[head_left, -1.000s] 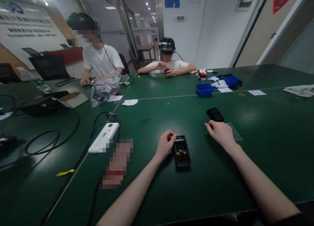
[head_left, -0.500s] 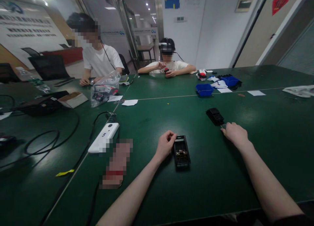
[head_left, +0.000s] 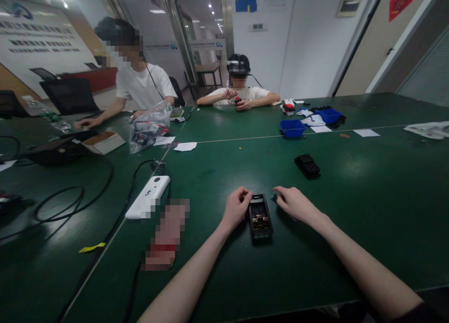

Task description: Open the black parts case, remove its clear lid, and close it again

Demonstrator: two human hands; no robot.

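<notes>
An open black rectangular housing (head_left: 260,215) lies on the green table, with brass-coloured metal parts inside. My left hand (head_left: 237,206) is closed on its upper left edge, thumb and fingers pinched there. Just right of the housing, my right hand (head_left: 296,204) is closed on a small, thin, greyish flat piece (head_left: 274,198), apart from the housing. Most of that piece is hidden by the fingers, so its kind is unclear. Farther back to the right rests a second black part (head_left: 307,166), untouched by either hand.
To the left lie a white power bank (head_left: 149,197) marked 5, a blurred-out reddish item (head_left: 168,232) and black cables. Beyond are a clear plastic bag (head_left: 150,126) and a blue tray (head_left: 292,128). Two people sit across the table (head_left: 217,276), one holding a red-and-black object.
My right hand has moved left from beside the second black part to near the housing, carrying the thin piece. My left hand stays put. The left co-worker's arm has reached out leftward.
</notes>
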